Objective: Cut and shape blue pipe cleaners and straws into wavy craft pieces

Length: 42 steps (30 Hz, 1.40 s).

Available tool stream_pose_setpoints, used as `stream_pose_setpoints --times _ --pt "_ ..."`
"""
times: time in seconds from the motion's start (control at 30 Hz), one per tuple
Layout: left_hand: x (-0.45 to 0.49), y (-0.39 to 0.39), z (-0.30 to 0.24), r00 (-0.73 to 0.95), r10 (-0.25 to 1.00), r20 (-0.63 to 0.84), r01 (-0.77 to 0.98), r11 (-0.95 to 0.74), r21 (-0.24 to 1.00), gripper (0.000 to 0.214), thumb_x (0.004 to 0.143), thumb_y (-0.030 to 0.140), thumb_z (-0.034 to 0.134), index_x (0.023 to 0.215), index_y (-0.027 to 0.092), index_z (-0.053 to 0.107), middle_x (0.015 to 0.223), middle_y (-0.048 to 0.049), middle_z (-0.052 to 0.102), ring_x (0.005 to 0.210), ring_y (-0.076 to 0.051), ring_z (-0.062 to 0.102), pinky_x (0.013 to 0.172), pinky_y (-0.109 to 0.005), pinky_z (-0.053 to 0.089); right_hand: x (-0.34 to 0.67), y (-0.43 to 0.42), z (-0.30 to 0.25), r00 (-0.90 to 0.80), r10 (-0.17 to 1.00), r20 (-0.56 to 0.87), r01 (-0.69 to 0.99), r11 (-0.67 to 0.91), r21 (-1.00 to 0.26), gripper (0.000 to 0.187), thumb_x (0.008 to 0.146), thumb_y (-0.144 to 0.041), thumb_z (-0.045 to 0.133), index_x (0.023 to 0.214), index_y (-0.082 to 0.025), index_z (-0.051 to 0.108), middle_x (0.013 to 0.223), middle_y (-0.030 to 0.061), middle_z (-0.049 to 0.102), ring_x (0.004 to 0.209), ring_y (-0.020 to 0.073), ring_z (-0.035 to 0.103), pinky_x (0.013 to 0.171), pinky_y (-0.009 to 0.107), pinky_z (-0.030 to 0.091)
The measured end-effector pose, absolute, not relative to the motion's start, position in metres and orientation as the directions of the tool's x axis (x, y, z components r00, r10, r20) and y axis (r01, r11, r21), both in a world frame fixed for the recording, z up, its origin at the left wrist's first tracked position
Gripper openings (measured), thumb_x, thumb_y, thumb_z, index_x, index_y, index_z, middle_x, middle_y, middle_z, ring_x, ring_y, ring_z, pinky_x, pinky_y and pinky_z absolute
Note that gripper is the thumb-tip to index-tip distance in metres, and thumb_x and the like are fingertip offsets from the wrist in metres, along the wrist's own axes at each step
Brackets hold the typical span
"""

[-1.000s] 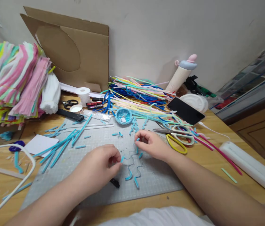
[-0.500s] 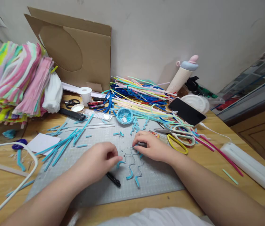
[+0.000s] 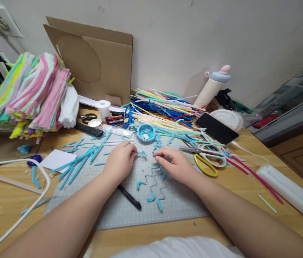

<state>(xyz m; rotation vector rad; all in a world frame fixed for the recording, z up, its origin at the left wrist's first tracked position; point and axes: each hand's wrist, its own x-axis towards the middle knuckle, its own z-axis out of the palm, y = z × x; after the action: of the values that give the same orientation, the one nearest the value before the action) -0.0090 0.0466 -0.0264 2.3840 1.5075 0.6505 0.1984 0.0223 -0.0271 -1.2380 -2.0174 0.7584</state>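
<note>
My left hand (image 3: 120, 161) is closed in a pinch on a short blue pipe cleaner with a thin curled wire (image 3: 142, 154), just above the cutting mat (image 3: 186, 204). To its right, my right hand (image 3: 174, 165) has its fingers half bent and loosely apart, with nothing visible in them. Beneath the hands lie several wavy wires with blue fuzzy ends (image 3: 151, 196). A black pen-like tool (image 3: 131, 199) rests near my left wrist. Beyond the hands sits a small blue fuzzy bowl shape (image 3: 146, 132), with blue curls (image 3: 157, 142) beside it.
Blue pipe cleaner lengths (image 3: 86, 157) lie at left, near white paper (image 3: 60, 159). Scissors (image 3: 207, 156) are right of my right hand. Behind are a pipe cleaner pile (image 3: 164, 107), a phone (image 3: 217, 129) and a leaning cardboard sheet (image 3: 113, 64). A white cable (image 3: 46, 179) loops at left.
My left hand has moved away from the wavy wires, up the mat to the short curled piece, and now pinches it. My right hand has lifted slightly off the wires.
</note>
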Motion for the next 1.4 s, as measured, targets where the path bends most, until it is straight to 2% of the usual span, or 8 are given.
stream_pose_setpoints --times 0.1,0.2,0.33,0.5,0.6,0.77,0.97,1.4 --pt "-0.009 0.039 -0.015 0.478 0.825 0.301 0.687 -0.565 0.457 0.011 0.085 0.019 0.048 0.081 0.02 0.058 0.087 -0.0033 0.06 0.086 -0.018 0.054 0.077 -0.031 0.04 0.193 0.017 -0.02 -0.284 0.95 0.133 0.437 0.251 -0.864 0.019 0.084 -0.031 0.05 0.088 -0.017 0.063 0.082 0.0037 0.062 0.077 0.0153 0.055 0.071 0.028 0.042" --pt "-0.007 0.025 -0.003 0.628 0.644 0.437 0.449 -0.759 0.472 0.014 0.088 0.018 0.044 0.088 0.02 0.058 0.091 -0.0038 0.061 0.087 -0.017 0.053 0.078 -0.031 0.039 0.191 0.01 -0.012 -0.371 0.922 -0.107 0.212 -0.028 -0.977 0.025 0.083 -0.04 0.052 0.085 -0.016 0.061 0.072 0.0001 0.057 0.063 0.0104 0.05 0.06 0.024 0.04" --pt "-0.005 0.01 0.005 0.697 0.553 0.457 0.367 -0.822 0.436 0.017 0.088 0.014 0.043 0.091 0.02 0.058 0.09 -0.0043 0.062 0.085 -0.017 0.051 0.074 -0.031 0.037 0.194 0.002 -0.004 -0.568 0.768 -0.295 0.047 -0.327 -0.944 0.028 0.076 -0.041 0.062 0.076 -0.014 0.057 0.064 -0.0034 0.049 0.053 0.0054 0.043 0.05 0.018 0.032" --pt "-0.004 0.003 0.004 0.703 0.537 0.465 0.372 -0.836 0.403 0.021 0.086 0.01 0.044 0.096 0.022 0.058 0.092 -0.0036 0.063 0.088 -0.018 0.051 0.076 -0.033 0.037 0.196 -0.001 -0.004 -0.641 0.681 -0.355 0.0 -0.463 -0.887 0.025 0.07 -0.032 0.07 0.073 -0.013 0.055 0.06 -0.0041 0.048 0.049 0.0037 0.039 0.045 0.017 0.023" --pt "-0.002 0.001 0.003 0.546 0.691 0.473 0.402 -0.712 0.576 0.015 0.086 0.011 0.047 0.093 0.02 0.056 0.091 -0.0037 0.06 0.088 -0.016 0.052 0.077 -0.03 0.039 0.195 0.001 -0.005 -0.569 0.746 -0.346 -0.103 -0.482 -0.87 0.024 0.07 -0.031 0.07 0.072 -0.014 0.054 0.056 -0.0049 0.048 0.046 0.0035 0.037 0.043 0.018 0.02" --pt "0.002 -0.002 0.0 0.364 0.898 0.249 0.41 -0.394 0.822 0.006 0.08 0.021 0.058 0.076 0.018 0.056 0.077 -0.0008 0.057 0.073 -0.014 0.052 0.063 -0.026 0.04 0.194 0.006 -0.004 -0.357 0.886 -0.295 -0.288 -0.405 -0.868 0.023 0.071 -0.033 0.07 0.074 -0.015 0.054 0.061 -0.0037 0.05 0.049 0.0046 0.04 0.046 0.018 0.025" --pt "0.008 -0.005 -0.008 0.358 0.917 0.174 0.397 -0.318 0.861 0.008 0.076 0.022 0.062 0.083 0.02 0.061 0.081 -0.0013 0.058 0.075 -0.014 0.053 0.061 -0.026 0.04 0.187 0.002 -0.01 -0.31 0.925 -0.22 -0.262 -0.305 -0.915 0.022 0.072 -0.033 0.069 0.075 -0.017 0.054 0.059 -0.0052 0.048 0.048 0.0048 0.035 0.046 0.02 0.022" --pt "0.008 -0.004 -0.012 0.375 0.92 0.114 0.459 -0.292 0.839 0.008 0.076 0.015 0.057 0.07 0.019 0.061 0.072 0.0016 0.059 0.068 -0.012 0.051 0.059 -0.023 0.038 0.19 0.005 -0.011 -0.202 0.972 -0.123 -0.182 -0.16 -0.97 0.02 0.072 -0.032 0.068 0.076 -0.016 0.056 0.056 -0.0065 0.045 0.049 0.005 0.032 0.047 0.022 0.022"
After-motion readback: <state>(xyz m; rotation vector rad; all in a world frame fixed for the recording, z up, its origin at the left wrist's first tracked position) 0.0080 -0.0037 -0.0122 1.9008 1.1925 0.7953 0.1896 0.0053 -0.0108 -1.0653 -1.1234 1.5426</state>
